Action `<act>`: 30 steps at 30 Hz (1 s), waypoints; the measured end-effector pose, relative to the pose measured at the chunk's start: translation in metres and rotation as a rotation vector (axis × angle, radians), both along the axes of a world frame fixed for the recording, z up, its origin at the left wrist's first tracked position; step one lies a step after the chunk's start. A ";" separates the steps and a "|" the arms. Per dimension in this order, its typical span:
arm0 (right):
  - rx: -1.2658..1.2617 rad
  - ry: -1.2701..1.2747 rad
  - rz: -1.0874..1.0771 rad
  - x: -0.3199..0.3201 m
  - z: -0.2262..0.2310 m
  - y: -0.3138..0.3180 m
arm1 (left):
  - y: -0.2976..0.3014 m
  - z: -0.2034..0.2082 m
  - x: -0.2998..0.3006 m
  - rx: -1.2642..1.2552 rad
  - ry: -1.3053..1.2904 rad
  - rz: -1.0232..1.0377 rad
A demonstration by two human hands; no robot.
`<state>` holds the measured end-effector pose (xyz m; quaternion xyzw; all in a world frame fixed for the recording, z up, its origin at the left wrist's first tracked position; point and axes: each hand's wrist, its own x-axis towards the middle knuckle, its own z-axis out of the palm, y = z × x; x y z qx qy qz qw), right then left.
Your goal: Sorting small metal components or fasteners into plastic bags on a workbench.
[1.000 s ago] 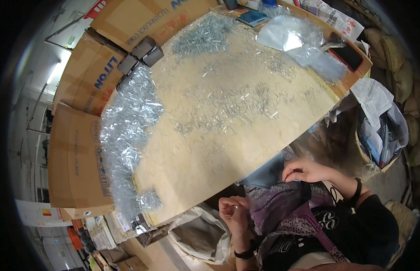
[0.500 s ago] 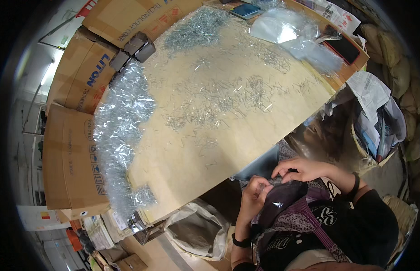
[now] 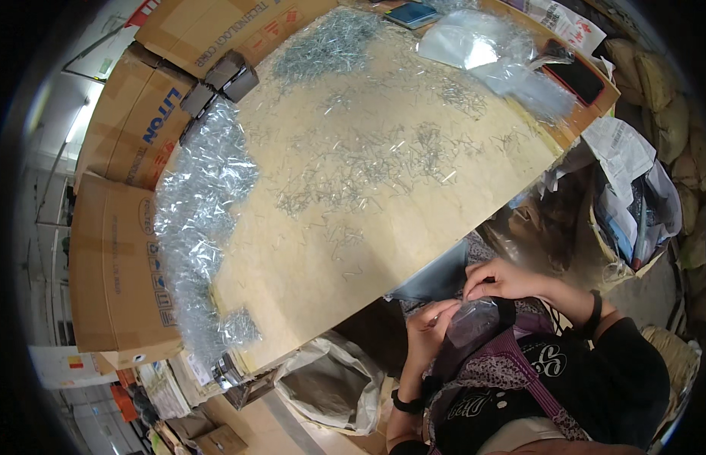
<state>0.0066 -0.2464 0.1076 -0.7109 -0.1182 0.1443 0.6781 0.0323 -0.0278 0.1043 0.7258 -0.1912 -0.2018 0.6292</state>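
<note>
Closest to you, a clear bag hangs over your lap, just off the tabletop's near edge. Your left hand pinches its upper edge between thumb and fingers; your right hand pinches the same edge from the right, its fingertips pressed together and almost meeting the left ones. Under the bag lies your patterned purple apron. A grey sheet sits at the tabletop's near edge, just beyond your hands.

To your left, an open white sack stands below the tabletop; to your right is a bin with paper and plastic in it.

Thin, shiny wires lie scattered across the middle of the tabletop. A small pile of them sits near left, beside a long heap along the left edge, and another heap lies at the far side. Cartons stand behind the long heap. At far right, clear plastic lies near a dark phone.
</note>
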 end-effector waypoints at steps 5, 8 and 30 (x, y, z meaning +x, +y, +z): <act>0.073 0.341 0.127 -0.008 -0.025 -0.004 | 0.027 -0.040 0.004 -0.056 0.463 -0.115; -0.355 0.015 0.166 -0.015 -0.035 -0.005 | 0.030 -0.046 0.003 0.233 0.290 -0.281; -0.746 -0.814 -0.548 0.011 -0.022 0.000 | 0.023 -0.094 -0.026 0.214 -0.354 -0.021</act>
